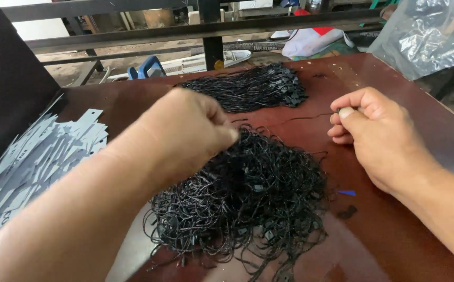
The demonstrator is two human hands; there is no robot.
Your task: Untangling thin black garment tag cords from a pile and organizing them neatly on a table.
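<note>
Hands first, from the head camera: the left hand (193, 130) is curled almost into a fist over the top of the big tangled pile of black strings (242, 201), fingertips pinched together at its upper edge, apparently on a strand, though I can't tell for sure since the knuckles hide it. The right hand (378, 138) sits off to the right on the dark red table (389, 235), thumb pressed onto the bent forefinger, and a single thin black string (302, 117) runs out leftward from that pinch across the bare tabletop. My take on doing this bit well: pull one strand out slow and low, keep the other hand light on the heap so the whole knot doesn't lift with it, and keep the freed piece away from the mess. A tidier bundle of black strings (250, 86) lies further back, apart from the tangle. At far left there's a fanned stack of pale grey tags (33, 156), long narrow rectangles, some punched with a hole at the end. Top right corner shows a crinkled clear plastic bag (428, 34). A small blue scrap (347, 192) lies just right of the pile.
</note>
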